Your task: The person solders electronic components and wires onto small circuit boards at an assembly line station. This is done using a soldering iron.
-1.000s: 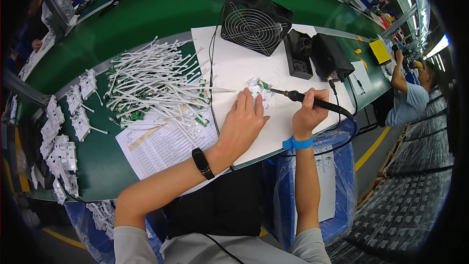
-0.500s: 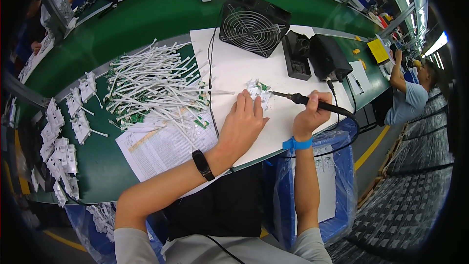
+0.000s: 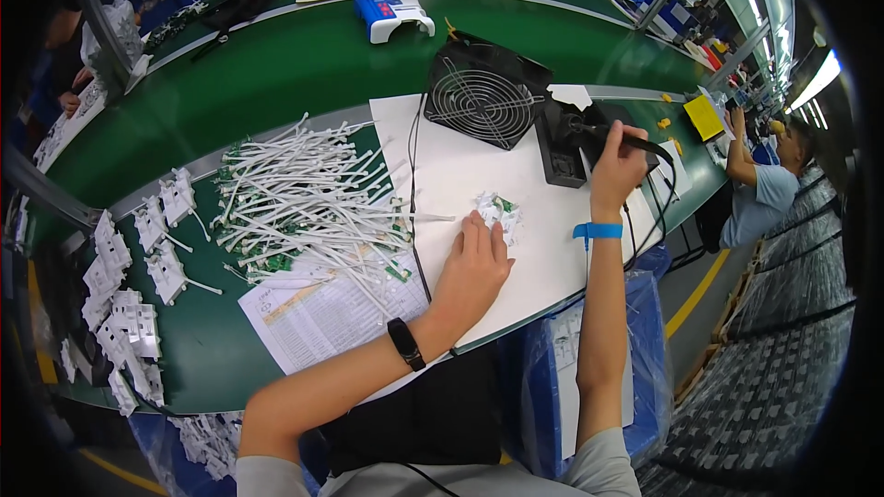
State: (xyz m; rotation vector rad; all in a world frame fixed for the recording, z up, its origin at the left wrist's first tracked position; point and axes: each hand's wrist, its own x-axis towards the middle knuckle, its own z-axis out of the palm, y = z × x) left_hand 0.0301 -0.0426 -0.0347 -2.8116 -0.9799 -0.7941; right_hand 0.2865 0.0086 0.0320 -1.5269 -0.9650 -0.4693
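Note:
My right hand (image 3: 619,170) is closed around the handle of a soldering iron (image 3: 635,140). The iron's front end is at the black iron stand (image 3: 562,166), and its tip is hidden there. On the white sheet (image 3: 543,248), my left hand (image 3: 474,271) lies with its fingers stretched out. Its fingertips touch the near edge of a small white plastic part (image 3: 500,212) with a bit of green circuit board on it. Left of that hand is a large heap of white cables (image 3: 304,202) with small green boards at their ends.
A black fan (image 3: 488,97) with a wire grille stands behind the part. Several white plastic housings (image 3: 120,313) lie at the left. Printed papers (image 3: 308,313) lie under the cables. A blue bin (image 3: 645,340) is below the table's edge, and a co-worker (image 3: 769,175) is at the right.
My right hand has lifted the soldering iron away from the white part and brought it up and right to the stand. My left hand stays by the part. The whole view has shifted slightly.

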